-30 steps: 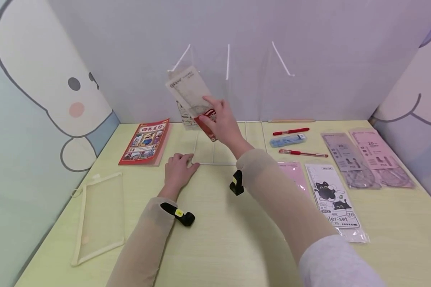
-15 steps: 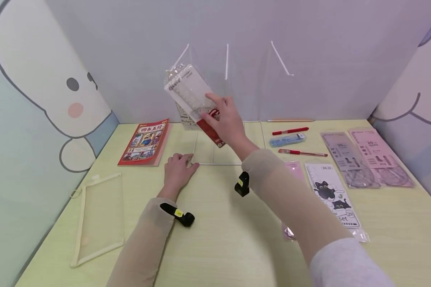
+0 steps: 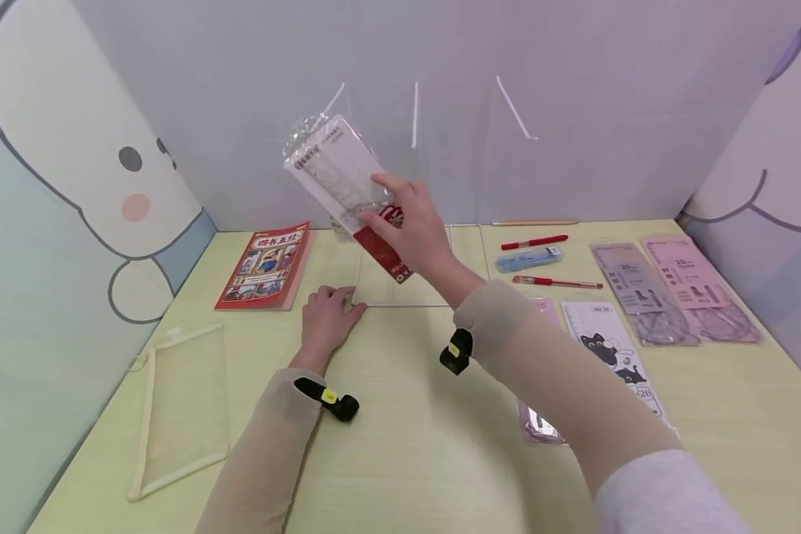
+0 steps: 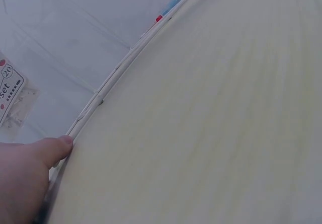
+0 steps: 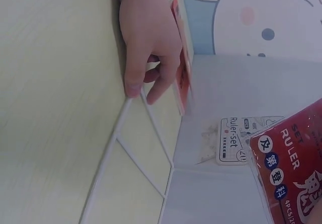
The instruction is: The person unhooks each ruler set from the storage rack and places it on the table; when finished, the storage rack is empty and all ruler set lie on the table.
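Two sleeved forearms over the pale yellow-green worktop (image 3: 400, 460), each with a black wrist-strapped camera. Nearest on the left, flat: clear mesh zip pouch with cream edging (image 3: 180, 404). Nearest on the right, partly under the right sleeve: pink packaged ruler set (image 3: 541, 423) and white cat-print ruler-set pack (image 3: 614, 348).

Further in, left hand (image 3: 325, 320) palm-down on the worktop, fingers loosely bent, fingertips touching the front-left corner of the clear acrylic divider stand (image 3: 400, 285); nothing held in that grip. Beside it to the left, red-covered illustrated book (image 3: 265, 265), flat.

Above the stand, right hand (image 3: 414, 230) raised, thumb and fingers pinching the clear-wrapped ruler set with red-and-white card (image 3: 343, 182). Grip closed on the pack's lower red end; most of the pack jutting up and to the left of the fingers, tilted, clear of the worktop.

Behind it, against the rear of the stand: another white ruler-set pack (image 5: 236, 141), seen best from the right wrist. Far right: two red pens (image 3: 534, 242), blue pencil case (image 3: 529, 259), grey and pink ruler packs (image 3: 674, 289).
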A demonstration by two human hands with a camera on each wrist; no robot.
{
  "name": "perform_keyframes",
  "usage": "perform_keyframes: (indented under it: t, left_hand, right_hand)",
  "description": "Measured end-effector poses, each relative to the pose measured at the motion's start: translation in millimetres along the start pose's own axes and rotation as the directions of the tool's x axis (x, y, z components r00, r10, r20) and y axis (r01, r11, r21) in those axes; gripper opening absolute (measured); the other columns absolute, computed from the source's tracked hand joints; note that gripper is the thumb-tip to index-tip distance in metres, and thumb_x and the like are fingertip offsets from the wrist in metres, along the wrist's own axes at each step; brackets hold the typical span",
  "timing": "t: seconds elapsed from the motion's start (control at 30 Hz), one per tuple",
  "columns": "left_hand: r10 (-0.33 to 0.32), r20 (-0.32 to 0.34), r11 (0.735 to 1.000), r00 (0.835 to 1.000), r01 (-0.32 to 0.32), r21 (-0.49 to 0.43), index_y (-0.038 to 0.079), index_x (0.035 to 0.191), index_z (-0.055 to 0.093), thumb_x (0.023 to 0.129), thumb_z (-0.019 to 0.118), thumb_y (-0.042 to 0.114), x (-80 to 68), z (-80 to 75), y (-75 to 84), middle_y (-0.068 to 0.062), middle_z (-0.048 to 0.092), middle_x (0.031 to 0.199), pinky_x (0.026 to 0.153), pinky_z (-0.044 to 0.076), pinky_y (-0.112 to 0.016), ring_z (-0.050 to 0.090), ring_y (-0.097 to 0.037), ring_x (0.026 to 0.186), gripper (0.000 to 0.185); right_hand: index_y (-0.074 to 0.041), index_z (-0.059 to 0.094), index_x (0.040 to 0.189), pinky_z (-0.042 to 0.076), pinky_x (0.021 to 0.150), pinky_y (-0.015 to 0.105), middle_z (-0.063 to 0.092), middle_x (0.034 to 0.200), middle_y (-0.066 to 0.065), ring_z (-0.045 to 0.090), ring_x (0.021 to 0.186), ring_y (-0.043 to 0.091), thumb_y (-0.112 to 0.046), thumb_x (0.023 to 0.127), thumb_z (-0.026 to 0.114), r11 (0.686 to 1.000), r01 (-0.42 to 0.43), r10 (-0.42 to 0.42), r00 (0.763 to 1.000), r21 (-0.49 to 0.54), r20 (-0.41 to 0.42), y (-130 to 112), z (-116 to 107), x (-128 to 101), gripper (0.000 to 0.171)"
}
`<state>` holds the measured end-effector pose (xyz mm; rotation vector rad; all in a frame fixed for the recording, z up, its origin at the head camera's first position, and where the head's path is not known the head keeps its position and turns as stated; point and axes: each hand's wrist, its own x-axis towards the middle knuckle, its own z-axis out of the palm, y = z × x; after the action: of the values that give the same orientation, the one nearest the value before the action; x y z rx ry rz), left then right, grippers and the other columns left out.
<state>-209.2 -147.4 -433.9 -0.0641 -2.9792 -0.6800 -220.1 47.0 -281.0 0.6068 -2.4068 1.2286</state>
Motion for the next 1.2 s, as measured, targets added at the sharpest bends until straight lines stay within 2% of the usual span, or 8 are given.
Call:
perform_keyframes:
  t: [0.13,0.27,0.47,0.6,0.8,0.97,1.07,1.2]
  left_hand:
    - [0.001,0.004,1.0,1.0,-0.001,-0.005,0.017,0.13,0.056,0.09,0.055,0.049,-0.8,-1.0,0.3,-0.012,0.048,0.119,0.088,0.032,-0.048,0.04,-0.03,0.107,0.052]
    - [0.012,0.009,1.0,1.0,-0.012,0.005,0.017,0.131,0.056,0.09,0.055,0.05,-0.9,-2.3,0.3,-0.013,0.049,0.119,0.088,0.032,-0.048,0.041,-0.031,0.107,0.052]
    - [0.014,-0.001,1.0,1.0,-0.014,0.022,0.017,0.13,0.056,0.09,0.054,0.051,-1.4,-4.8,1.3,-0.015,0.049,0.12,0.088,0.033,-0.05,0.042,-0.033,0.108,0.053]
    - [0.014,-0.003,1.0,1.0,-0.014,0.021,0.017,0.131,0.055,0.09,0.054,0.051,-1.8,-4.3,2.1,-0.015,0.048,0.122,0.089,0.032,-0.05,0.041,-0.033,0.109,0.053]
    - [0.017,-0.01,1.0,1.0,-0.017,0.025,0.017,0.131,0.055,0.089,0.054,0.051,-2.4,-2.8,2.7,-0.016,0.049,0.121,0.089,0.032,-0.05,0.042,-0.034,0.109,0.054]
    - [0.018,-0.008,1.0,1.0,-0.018,0.017,0.018,0.131,0.055,0.09,0.054,0.051,-2.4,-2.9,2.3,-0.015,0.049,0.122,0.089,0.032,-0.05,0.042,-0.033,0.109,0.053]
    - [0.018,-0.006,1.0,1.0,-0.018,0.016,0.017,0.132,0.054,0.09,0.054,0.05,-2.7,-3.0,2.1,-0.015,0.049,0.122,0.089,0.032,-0.05,0.042,-0.033,0.109,0.053]
    - [0.018,-0.009,1.0,1.0,-0.018,0.016,0.017,0.132,0.055,0.09,0.054,0.05,-2.8,-2.7,1.9,-0.015,0.049,0.121,0.089,0.032,-0.05,0.041,-0.033,0.108,0.053]
  right_hand:
    - [-0.023,0.042,0.138,0.045,0.072,0.031,0.043,0.127,0.006,0.047,0.096,0.016,-0.033,0.088,0.066,0.997,0.0,0.0,1.0,0.082,0.002,2,-5,-8,0.057]
    - [-0.022,0.041,0.138,0.048,0.075,0.033,0.042,0.132,0.003,0.051,0.098,0.017,-0.027,0.088,0.066,0.982,-0.106,0.102,0.994,0.16,0.032,16,-9,-23,0.056]
    - [-0.028,0.038,0.138,0.05,0.081,0.04,0.043,0.133,0.005,0.053,0.106,0.022,-0.025,0.09,0.064,0.923,-0.327,0.307,0.944,0.202,0.124,44,-13,-46,0.056]
    - [-0.027,0.033,0.141,0.048,0.085,0.043,0.039,0.137,0.006,0.05,0.113,0.023,-0.023,0.091,0.063,0.899,-0.404,0.372,0.908,0.169,0.19,61,-13,-62,0.058]
    - [-0.026,0.025,0.145,0.042,0.093,0.049,0.027,0.146,0.01,0.036,0.13,0.027,-0.017,0.092,0.06,0.896,-0.429,0.373,0.869,0.117,0.326,77,-13,-85,0.064]
    - [-0.03,0.02,0.148,0.038,0.097,0.047,0.018,0.152,0.007,0.027,0.136,0.027,-0.012,0.093,0.058,0.914,-0.391,0.319,0.856,0.106,0.406,81,-20,-96,0.069]
    - [-0.035,0.018,0.148,0.038,0.097,0.046,0.014,0.153,0.006,0.029,0.135,0.028,-0.011,0.094,0.057,0.909,-0.4,0.306,0.831,0.116,0.464,83,-27,-99,0.071]
    - [-0.045,0.015,0.146,0.043,0.092,0.045,0.018,0.15,0.007,0.038,0.129,0.031,-0.015,0.095,0.056,0.88,-0.459,0.335,0.782,0.122,0.525,85,-40,-104,0.072]
